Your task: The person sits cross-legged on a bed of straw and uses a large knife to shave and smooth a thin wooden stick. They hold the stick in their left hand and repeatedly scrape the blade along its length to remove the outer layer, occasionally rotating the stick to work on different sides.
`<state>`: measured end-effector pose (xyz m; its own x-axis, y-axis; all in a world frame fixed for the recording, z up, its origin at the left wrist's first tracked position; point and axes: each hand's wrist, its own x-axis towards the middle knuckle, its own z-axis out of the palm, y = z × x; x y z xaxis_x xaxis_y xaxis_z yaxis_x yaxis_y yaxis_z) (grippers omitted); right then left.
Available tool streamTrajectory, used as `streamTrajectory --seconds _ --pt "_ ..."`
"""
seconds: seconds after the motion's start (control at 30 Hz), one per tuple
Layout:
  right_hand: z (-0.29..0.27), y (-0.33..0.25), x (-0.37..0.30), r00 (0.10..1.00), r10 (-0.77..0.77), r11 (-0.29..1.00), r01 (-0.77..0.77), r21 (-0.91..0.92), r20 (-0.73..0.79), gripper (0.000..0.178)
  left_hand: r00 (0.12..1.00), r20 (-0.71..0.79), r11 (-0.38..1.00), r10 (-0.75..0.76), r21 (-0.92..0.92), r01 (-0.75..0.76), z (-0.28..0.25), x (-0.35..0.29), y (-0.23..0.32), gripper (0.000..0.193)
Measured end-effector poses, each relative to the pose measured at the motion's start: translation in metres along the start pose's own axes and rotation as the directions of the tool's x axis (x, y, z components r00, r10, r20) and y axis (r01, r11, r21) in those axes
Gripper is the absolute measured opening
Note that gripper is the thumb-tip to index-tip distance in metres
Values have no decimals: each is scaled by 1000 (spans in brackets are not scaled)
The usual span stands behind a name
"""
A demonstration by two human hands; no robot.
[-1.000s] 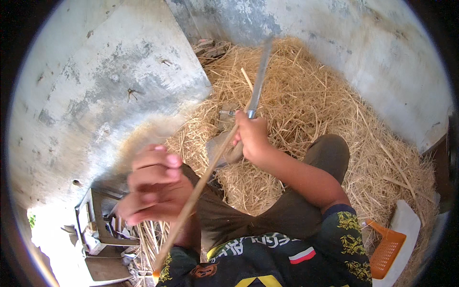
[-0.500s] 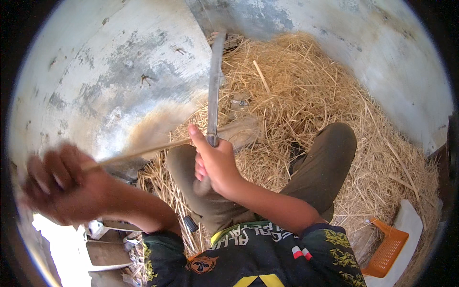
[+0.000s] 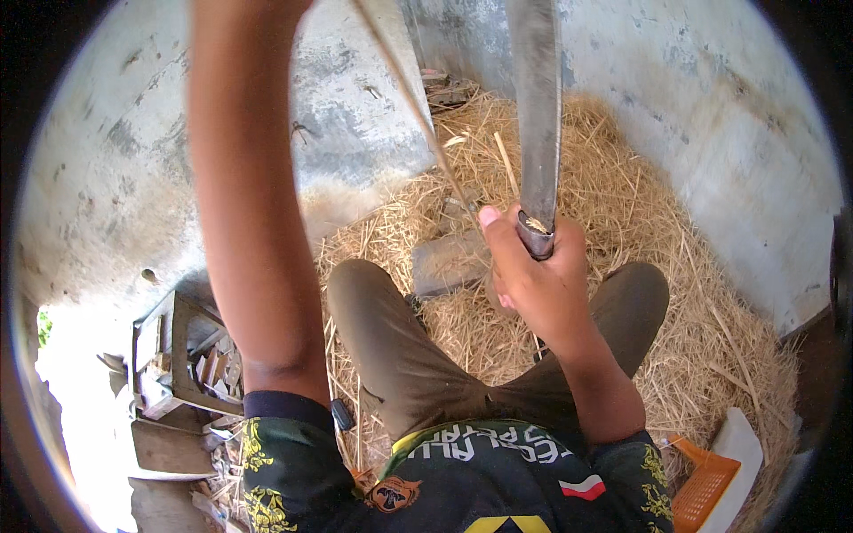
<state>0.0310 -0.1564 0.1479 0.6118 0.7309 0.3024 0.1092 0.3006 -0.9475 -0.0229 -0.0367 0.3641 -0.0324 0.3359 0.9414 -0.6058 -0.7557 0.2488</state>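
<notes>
My right hand [image 3: 538, 271] is wrapped round the handle of a machete [image 3: 538, 115] in front of me. Its broad dark blade points up and runs out of the top edge. A thin tan strip [image 3: 413, 98], like split bamboo, slants down from the top edge to the thumb and fingers of that hand. Whether the fingers pinch its lower end I cannot tell. My left forearm [image 3: 253, 195] stretches far forward, and the hand is cut off by the top edge. Below the strip, a grey-brown block [image 3: 449, 264] rests on the straw between my knees.
Dry straw [image 3: 613, 186] covers the floor round my bent legs. Weathered pale walls [image 3: 711, 133] rise ahead and right. An orange perforated basket [image 3: 706, 489] lies at lower right beside a white panel [image 3: 745, 453]. At left stands a wooden frame [image 3: 178, 355] with wood pieces.
My left arm has swung from the lower left up and forward, its hand leaving the picture. My right hand and the machete have moved right and up. The strip now slants upward.
</notes>
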Motion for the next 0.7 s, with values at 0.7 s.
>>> streamTrajectory --seconds 0.7 --pt "-38 97 53 991 34 874 -91 -478 -126 35 981 146 963 -131 -217 161 21 14 -78 49"
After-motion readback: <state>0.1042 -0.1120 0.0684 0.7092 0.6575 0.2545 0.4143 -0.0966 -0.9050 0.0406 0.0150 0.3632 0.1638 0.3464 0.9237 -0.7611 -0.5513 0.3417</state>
